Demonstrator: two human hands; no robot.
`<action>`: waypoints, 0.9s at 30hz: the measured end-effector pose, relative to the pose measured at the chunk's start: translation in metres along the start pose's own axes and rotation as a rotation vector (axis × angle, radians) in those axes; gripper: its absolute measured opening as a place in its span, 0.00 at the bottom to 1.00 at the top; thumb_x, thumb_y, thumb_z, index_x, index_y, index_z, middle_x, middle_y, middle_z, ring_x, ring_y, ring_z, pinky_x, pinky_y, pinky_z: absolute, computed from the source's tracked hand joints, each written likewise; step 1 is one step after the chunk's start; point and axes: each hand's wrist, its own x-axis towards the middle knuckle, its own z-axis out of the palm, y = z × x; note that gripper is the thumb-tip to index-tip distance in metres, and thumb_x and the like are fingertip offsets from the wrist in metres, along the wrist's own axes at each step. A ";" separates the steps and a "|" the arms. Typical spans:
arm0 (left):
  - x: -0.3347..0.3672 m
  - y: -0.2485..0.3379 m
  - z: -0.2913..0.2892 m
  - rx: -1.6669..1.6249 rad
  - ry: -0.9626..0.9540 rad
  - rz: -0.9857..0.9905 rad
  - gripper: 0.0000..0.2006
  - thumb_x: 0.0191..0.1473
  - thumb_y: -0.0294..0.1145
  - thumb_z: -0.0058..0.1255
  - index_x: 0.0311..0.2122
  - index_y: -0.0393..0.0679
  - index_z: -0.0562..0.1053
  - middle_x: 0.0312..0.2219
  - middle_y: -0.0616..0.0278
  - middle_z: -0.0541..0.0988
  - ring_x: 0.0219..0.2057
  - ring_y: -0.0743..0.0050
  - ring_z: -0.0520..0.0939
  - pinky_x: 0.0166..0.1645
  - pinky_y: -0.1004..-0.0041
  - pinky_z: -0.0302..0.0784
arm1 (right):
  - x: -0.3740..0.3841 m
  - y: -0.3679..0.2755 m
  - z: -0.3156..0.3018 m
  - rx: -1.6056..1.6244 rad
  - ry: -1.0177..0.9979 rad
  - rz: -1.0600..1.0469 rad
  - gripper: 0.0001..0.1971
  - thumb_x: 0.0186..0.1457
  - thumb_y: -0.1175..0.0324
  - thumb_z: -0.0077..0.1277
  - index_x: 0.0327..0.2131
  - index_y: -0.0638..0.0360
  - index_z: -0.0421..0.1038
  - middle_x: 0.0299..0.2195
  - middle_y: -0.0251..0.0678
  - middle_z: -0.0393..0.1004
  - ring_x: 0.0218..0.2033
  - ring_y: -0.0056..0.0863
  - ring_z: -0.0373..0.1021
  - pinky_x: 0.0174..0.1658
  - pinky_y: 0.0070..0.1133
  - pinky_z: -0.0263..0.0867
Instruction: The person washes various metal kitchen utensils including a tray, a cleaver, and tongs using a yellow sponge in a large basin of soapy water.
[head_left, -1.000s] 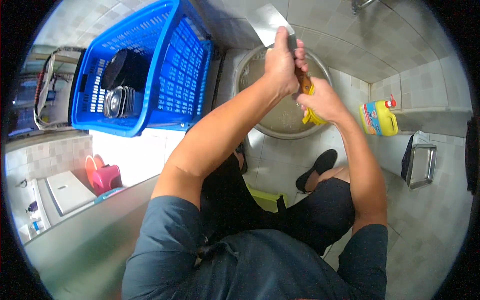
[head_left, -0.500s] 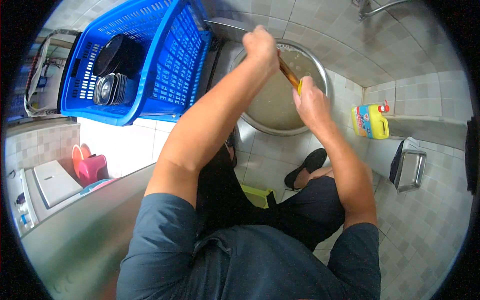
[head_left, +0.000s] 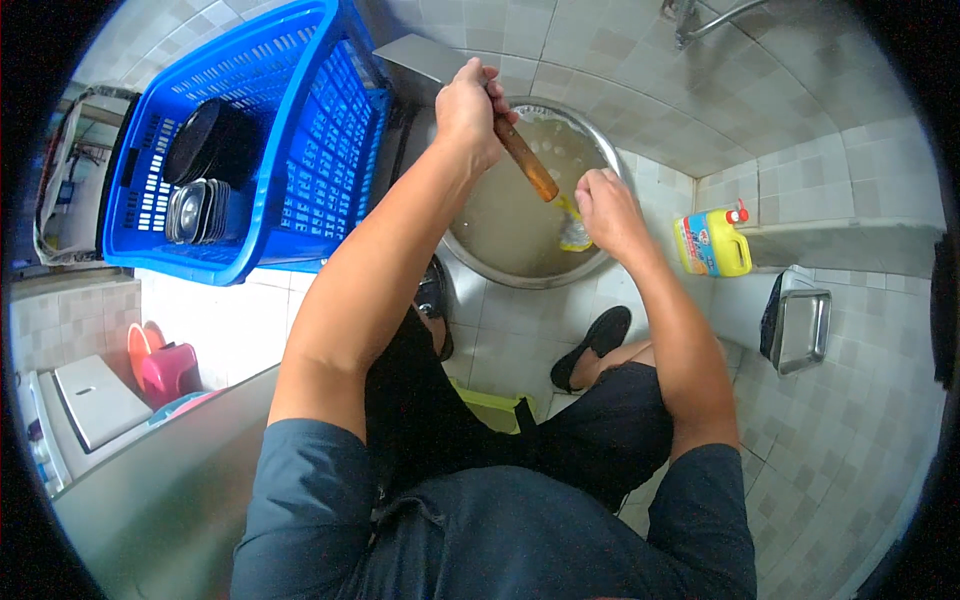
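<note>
My left hand [head_left: 468,112] grips a wooden-handled tool with a wide flat metal blade. Its blade [head_left: 420,57] points toward the far left and its handle [head_left: 528,165] slants down over the basin; whether it is a cleaver or a turner I cannot tell. My right hand [head_left: 610,212] is closed on a yellow and whitish scrubbing cloth [head_left: 574,234], which hangs from the fingers just off the handle's end. Beneath both hands stands a round metal basin [head_left: 508,278] of cloudy, greyish-brown water with some bubbles.
At the far left stands a blue plastic basket [head_left: 265,225] holding black round pans [head_left: 210,140] and small metal trays [head_left: 200,212]. A yellow jug with a red cap [head_left: 712,243] is by the right wall, near a metal pan [head_left: 802,330]. A yellow-green stool [head_left: 490,408] is beneath me.
The cloth has come off the wooden handle as my right hand moved down away from it. My left hand has turned the tool, showing more of its blade. The view has shifted slightly.
</note>
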 end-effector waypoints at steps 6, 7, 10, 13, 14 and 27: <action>-0.003 0.001 0.001 -0.079 -0.153 -0.033 0.15 0.66 0.42 0.37 0.36 0.43 0.70 0.22 0.67 0.67 0.24 0.72 0.67 0.33 0.67 0.69 | 0.009 -0.043 -0.028 0.295 0.391 -0.117 0.07 0.58 0.71 0.50 0.37 0.64 0.72 0.36 0.47 0.73 0.38 0.48 0.70 0.43 0.35 0.66; -0.004 -0.001 0.001 -0.103 -0.187 -0.046 0.15 0.66 0.42 0.36 0.37 0.43 0.70 0.23 0.65 0.67 0.25 0.71 0.67 0.34 0.66 0.70 | 0.008 -0.049 -0.029 0.289 0.425 -0.185 0.08 0.57 0.71 0.51 0.37 0.65 0.72 0.37 0.47 0.73 0.39 0.48 0.71 0.43 0.35 0.66; -0.014 -0.011 0.011 -0.084 -0.175 -0.079 0.16 0.66 0.43 0.35 0.37 0.42 0.70 0.24 0.63 0.68 0.25 0.70 0.68 0.34 0.65 0.71 | -0.002 -0.064 -0.031 0.219 0.414 -0.261 0.13 0.55 0.70 0.54 0.43 0.66 0.70 0.39 0.48 0.72 0.40 0.46 0.71 0.42 0.35 0.67; -0.024 -0.029 0.015 -0.003 -0.223 -0.089 0.11 0.64 0.37 0.39 0.39 0.40 0.68 0.26 0.60 0.70 0.27 0.66 0.72 0.36 0.63 0.74 | -0.007 -0.065 -0.027 -0.105 0.253 -0.209 0.20 0.52 0.71 0.53 0.48 0.66 0.64 0.39 0.53 0.73 0.42 0.50 0.72 0.42 0.38 0.66; -0.029 -0.033 0.019 0.080 -0.223 -0.098 0.09 0.63 0.34 0.41 0.40 0.38 0.67 0.27 0.59 0.71 0.28 0.65 0.74 0.36 0.62 0.75 | -0.008 -0.055 -0.022 -0.110 0.260 -0.208 0.20 0.52 0.71 0.53 0.48 0.66 0.64 0.39 0.53 0.73 0.42 0.50 0.72 0.42 0.38 0.66; -0.017 -0.004 -0.024 1.800 -0.467 0.549 0.22 0.50 0.41 0.49 0.46 0.35 0.77 0.43 0.40 0.79 0.46 0.48 0.81 0.51 0.59 0.75 | -0.017 -0.035 -0.074 1.038 -0.290 0.576 0.13 0.66 0.61 0.44 0.43 0.60 0.69 0.23 0.24 0.63 0.15 0.10 0.53 0.16 0.13 0.49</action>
